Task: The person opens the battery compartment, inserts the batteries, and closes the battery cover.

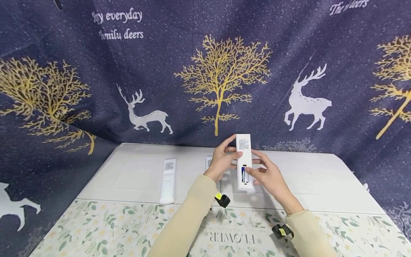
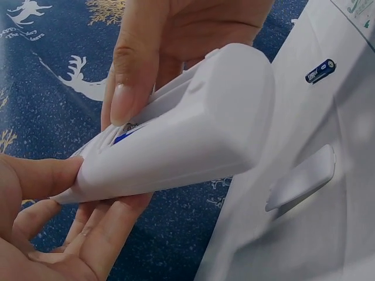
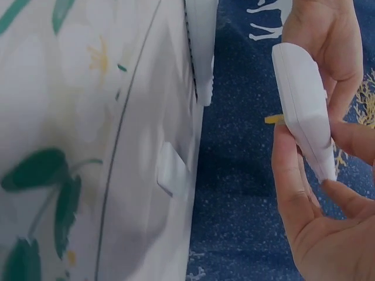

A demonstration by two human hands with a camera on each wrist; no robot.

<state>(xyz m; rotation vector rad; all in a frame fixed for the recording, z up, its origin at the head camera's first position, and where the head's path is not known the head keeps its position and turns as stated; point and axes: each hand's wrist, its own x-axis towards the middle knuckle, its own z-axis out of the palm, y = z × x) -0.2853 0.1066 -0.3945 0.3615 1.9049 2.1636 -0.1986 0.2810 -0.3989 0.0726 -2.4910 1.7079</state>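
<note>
A white remote control (image 1: 244, 153) is held up, its back with the open battery compartment facing the head camera. A blue battery (image 1: 243, 173) shows inside the compartment. My left hand (image 1: 221, 161) grips the remote's upper part, thumb on the back and fingers along the side. With its thumb at the compartment, my right hand (image 1: 271, 178) holds the lower part from the other side. In the left wrist view, another blue battery (image 2: 320, 71) lies loose on the white surface, near a white battery cover (image 2: 302, 178). The right thumb partly hides the compartment there.
A second white remote (image 1: 167, 182) lies face down to the left on the white tabletop (image 1: 135, 178). Behind my left hand, another pale item (image 1: 208, 160) is mostly hidden. A dark deer-patterned cloth (image 1: 192, 107) hangs behind; a floral mat (image 1: 112, 228) covers the front.
</note>
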